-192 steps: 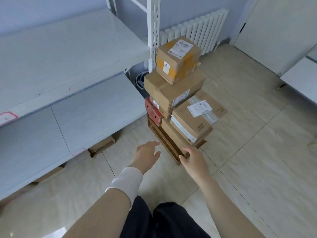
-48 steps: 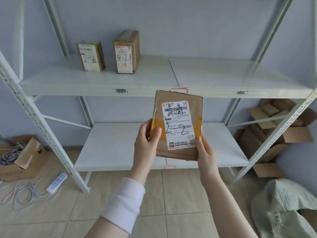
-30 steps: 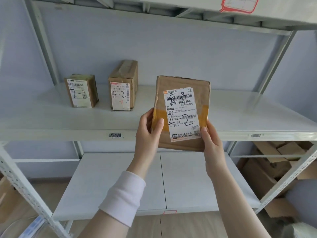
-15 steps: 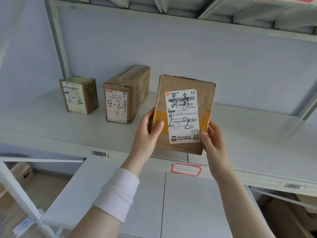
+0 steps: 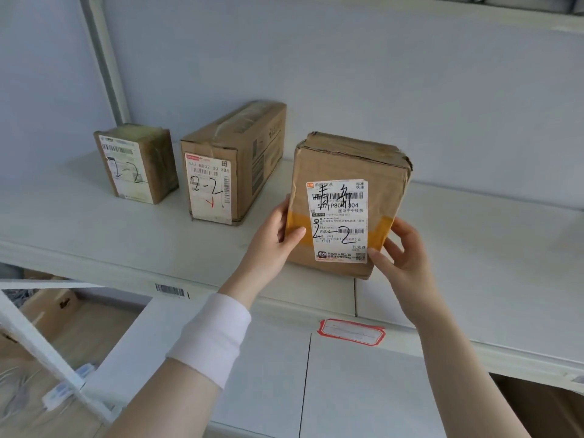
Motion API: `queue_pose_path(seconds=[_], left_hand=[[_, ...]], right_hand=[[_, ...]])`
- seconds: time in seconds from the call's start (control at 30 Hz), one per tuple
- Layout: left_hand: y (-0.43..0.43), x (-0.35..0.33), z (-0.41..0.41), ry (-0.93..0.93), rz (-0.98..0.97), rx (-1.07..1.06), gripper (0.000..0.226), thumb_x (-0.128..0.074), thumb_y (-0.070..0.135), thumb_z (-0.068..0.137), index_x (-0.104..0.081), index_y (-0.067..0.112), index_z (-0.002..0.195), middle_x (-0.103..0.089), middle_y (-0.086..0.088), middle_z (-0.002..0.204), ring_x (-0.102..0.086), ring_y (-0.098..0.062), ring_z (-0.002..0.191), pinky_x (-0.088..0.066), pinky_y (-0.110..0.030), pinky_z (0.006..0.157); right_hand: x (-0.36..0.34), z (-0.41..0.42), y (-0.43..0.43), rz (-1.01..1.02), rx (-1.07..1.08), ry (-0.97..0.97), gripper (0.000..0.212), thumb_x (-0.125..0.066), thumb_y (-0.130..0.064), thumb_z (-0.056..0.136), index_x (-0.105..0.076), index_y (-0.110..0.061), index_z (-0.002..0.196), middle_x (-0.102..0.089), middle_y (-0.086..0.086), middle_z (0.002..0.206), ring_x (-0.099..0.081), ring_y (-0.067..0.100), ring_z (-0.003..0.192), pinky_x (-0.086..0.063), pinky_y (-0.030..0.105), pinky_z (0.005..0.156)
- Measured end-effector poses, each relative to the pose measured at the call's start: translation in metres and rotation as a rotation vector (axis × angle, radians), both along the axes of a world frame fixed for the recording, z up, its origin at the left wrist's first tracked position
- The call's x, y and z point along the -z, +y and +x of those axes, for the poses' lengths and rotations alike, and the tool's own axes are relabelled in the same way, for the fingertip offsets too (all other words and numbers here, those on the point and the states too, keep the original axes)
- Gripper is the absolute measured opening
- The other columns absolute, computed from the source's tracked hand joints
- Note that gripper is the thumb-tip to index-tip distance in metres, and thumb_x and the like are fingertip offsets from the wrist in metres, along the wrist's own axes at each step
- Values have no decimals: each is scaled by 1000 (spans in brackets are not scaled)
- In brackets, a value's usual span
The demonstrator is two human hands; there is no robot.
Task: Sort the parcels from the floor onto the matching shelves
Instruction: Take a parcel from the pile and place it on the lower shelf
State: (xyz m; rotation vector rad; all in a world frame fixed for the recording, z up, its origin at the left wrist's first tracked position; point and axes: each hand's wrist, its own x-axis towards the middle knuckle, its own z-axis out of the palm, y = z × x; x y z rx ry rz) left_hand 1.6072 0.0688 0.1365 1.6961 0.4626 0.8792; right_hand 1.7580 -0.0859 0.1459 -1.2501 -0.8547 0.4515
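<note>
Head camera: your left hand [image 5: 271, 245] and right hand [image 5: 401, 257] each grasp a side edge of the brown 2-2 parcel [image 5: 347, 165]. It stands upright on the white shelf [image 5: 94, 235] at frame centre, right of the long 2-2 carton [image 5: 234, 159] and the small 2-2 box [image 5: 139, 165].

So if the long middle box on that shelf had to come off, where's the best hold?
Probably its two long side faces near the labelled end, coming from the front. The long middle box lies end-on, running back toward the wall, narrow, with gaps to the small parcel and the held parcel.
</note>
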Motion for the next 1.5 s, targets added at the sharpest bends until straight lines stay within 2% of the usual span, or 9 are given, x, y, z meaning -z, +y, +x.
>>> queue_pose_path(seconds=[0.1,0.2,0.33,0.57,0.83,0.97,1.17,1.37,1.5], left_hand=[[16,-1,14,39,-4,24,55,-52,-1,92,-31,5,142,-52,-4,138,-50,-10,126,-37,-30,109],[29,-2,27,57,-8,20,56,-52,-4,91,-31,7,141,-50,-7,139,-49,-9,123,-36,-30,109],[48,-4,41,100,17,-2,56,-55,1,90,-32,11,140,-53,7,127,-51,-9,120,-37,-37,110],[70,-4,60,129,15,-20,57,-57,3,89,-33,16,139,-53,7,129,-50,-13,125,-35,-45,111],[75,0,68,159,15,-15,58,-57,12,88,-33,22,139,-53,11,127,-49,-14,127,-36,-45,110],[73,0,69,182,38,-34,60,-57,23,84,-33,20,139,-54,5,133,-50,-18,127,-38,-46,108],[67,-1,68,272,99,-137,55,-57,17,91,-34,10,139,-51,-4,140,-48,-18,129,-39,-42,107],[48,0,46,285,84,-263,59,-54,13,94,-27,6,145,-34,-9,151,-34,-21,139,-29,-30,113],[17,2,18,245,124,-346,52,-54,5,93,-35,3,141,-40,-10,147,-38,-19,137,-30,-29,113]], right_hand=[[0,10,11,-58,64,-17,51,-57,11,85,-43,-16,126,-51,-16,120,-50,17,123,-51,8,71],[1,22,25,-92,108,-43,50,-58,11,84,-44,-16,124,-51,-7,126,-51,18,121,-53,12,72],[3,36,43,-100,117,-55,49,-57,13,84,-45,-11,125,-51,-1,130,-52,20,122,-53,13,74],[3,54,64,-107,109,-28,46,-53,15,85,-45,-11,122,-50,5,135,-51,24,125,-46,36,97],[10,57,71,-96,126,-33,47,-48,15,88,-40,-9,129,-49,4,135,-48,23,128,-48,28,91],[13,55,72,-99,141,-47,44,-47,11,90,-41,-15,125,-48,3,137,-47,21,129,-46,32,96],[16,53,68,-265,269,-41,49,-57,-4,90,-43,-8,137,-49,3,140,-44,17,132,-40,32,104],[14,34,48,-280,414,-36,51,-63,-11,88,-43,-11,135,-48,2,141,-44,17,132,-36,21,94],[17,13,23,-264,391,-47,48,-62,-11,88,-45,-11,133,-49,2,140,-43,17,131,-36,18,91]])
